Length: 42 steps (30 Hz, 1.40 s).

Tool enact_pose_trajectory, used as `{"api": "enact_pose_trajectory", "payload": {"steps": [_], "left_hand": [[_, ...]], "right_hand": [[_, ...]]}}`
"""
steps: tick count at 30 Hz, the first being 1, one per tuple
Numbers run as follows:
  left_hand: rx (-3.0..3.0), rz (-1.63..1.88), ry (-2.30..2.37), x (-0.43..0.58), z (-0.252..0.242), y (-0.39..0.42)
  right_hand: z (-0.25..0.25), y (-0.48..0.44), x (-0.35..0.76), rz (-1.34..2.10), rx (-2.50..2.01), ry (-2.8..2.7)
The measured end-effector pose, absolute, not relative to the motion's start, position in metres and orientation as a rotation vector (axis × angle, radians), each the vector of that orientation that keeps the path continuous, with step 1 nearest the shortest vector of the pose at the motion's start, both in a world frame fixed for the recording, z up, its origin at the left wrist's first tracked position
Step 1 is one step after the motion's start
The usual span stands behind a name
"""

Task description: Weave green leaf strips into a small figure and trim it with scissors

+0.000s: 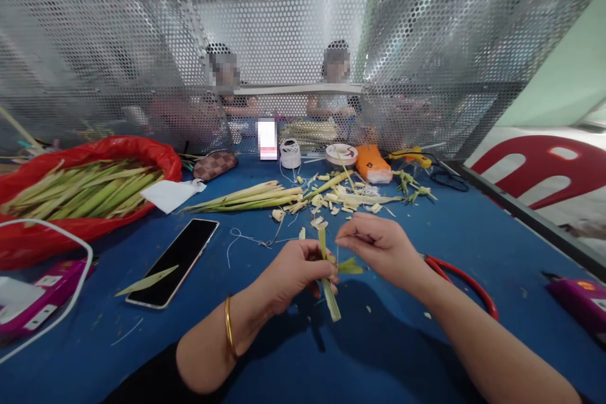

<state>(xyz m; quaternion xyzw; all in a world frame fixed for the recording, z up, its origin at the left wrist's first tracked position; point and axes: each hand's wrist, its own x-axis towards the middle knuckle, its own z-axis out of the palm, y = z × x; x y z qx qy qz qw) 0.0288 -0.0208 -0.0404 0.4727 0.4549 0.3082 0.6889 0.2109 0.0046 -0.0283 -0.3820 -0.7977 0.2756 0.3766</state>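
Head view: left hand (293, 271) holds leaf strip (330, 295) (green).

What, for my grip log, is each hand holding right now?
Left hand: closed on the green leaf strip.
Right hand: fingertips pinched shut beside the strip's top; what they pinch cannot be told.

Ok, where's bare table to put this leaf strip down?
Bare blue tabletop lies right, between the red plastic loop and the purple plastic device; also between the black phone and your left hand. Crowded: leaf scraps mid-table, red plastic bag of leaves left.
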Motion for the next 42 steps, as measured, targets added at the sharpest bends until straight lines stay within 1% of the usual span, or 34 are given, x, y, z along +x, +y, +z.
{"api": "enact_pose_trajectory", "payload": {"steps": [2, 5, 7, 8, 9, 11, 16, 18, 25, 27, 28, 30, 34, 37, 42], "left_hand": [[1.068, 0.674, 0.953, 0.028, -0.038, -0.023], [1.064, 0.772, 0.931, 0.028, -0.036, -0.022], [1.066, 0.867, 0.938, 0.027, -0.036, -0.021], [1.071, 0.917, 0.943, 0.027, -0.036, -0.020], [1.079, 0.969, 0.954, 0.027, -0.035, -0.018], [1.095, 1.076, 1.003, 0.027, -0.036, -0.016], [1.099, 1.229, 1.218, 0.027, -0.039, -0.010], [1.134, 1.217, 1.252, 0.027, -0.041, -0.010], [1.111, 1.093, 1.196, 0.031, -0.046, -0.014], [1.108, 1.031, 1.152, 0.034, -0.046, -0.016], [1.118, 0.999, 1.132, 0.035, -0.046, -0.017], [1.150, 0.942, 1.104, 0.037, -0.046, -0.018], [1.311, 0.882, 1.105, 0.036, -0.047, -0.020], [1.510, 0.875, 1.122, 0.034, -0.046, -0.023], [1.725, 0.960, 1.035, 0.032, -0.039, -0.027]], "right_hand": [[-0.033, 0.008, 0.208, 0.860, -1.046, -1.940], [-0.043, 0.013, 0.202, 1.122, -1.147, -1.732], [-0.051, 0.014, 0.198, 1.215, -1.155, -1.666], [-0.054, 0.012, 0.196, 1.209, -1.143, -1.678], [-0.057, 0.010, 0.194, 1.160, -1.127, -1.716], [-0.062, 0.004, 0.190, 0.945, -1.088, -1.840], [-0.064, -0.011, 0.186, 0.127, -0.977, -2.192], [-0.063, -0.013, 0.187, -0.096, -0.929, -2.235], [-0.064, -0.009, 0.189, -0.483, -0.949, -2.287], [-0.064, -0.008, 0.189, -0.528, -0.983, -2.289], [-0.063, -0.007, 0.190, -0.498, -1.007, -2.282], [-0.060, -0.005, 0.191, -0.295, -1.068, -2.252], [-0.050, -0.001, 0.197, 0.402, -1.221, -2.131], [-0.045, 0.004, 0.200, 0.827, -1.270, -2.006], [-0.046, 0.010, 0.202, 1.748, -1.282, -1.479]]}}
